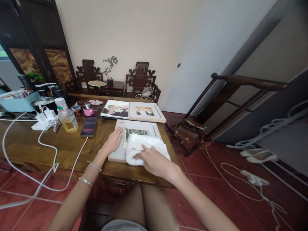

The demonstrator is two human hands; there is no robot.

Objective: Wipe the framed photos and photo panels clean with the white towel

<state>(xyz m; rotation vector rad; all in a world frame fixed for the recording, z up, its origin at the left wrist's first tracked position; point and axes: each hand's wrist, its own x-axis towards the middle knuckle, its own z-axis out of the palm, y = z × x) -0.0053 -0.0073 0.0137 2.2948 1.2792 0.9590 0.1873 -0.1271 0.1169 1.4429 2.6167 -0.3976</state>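
Observation:
A light wooden picture frame [134, 126] lies flat at the near right corner of the wooden table [48, 144]. My left hand [112, 141] rests open and flat on the frame's left edge, fingers stretched out. My right hand [154, 160] presses a fluffy white cloth [141, 146] down on the frame's glass, fingers on top of the cloth. The cloth covers the lower right part of the frame.
Two more framed pictures [133, 110] lie farther back. A phone [89, 127] on a white cable, a bottle [68, 118], a power strip [44, 122] and a pink cup [88, 110] sit to the left. Cables [252, 179] trail on the red floor at right.

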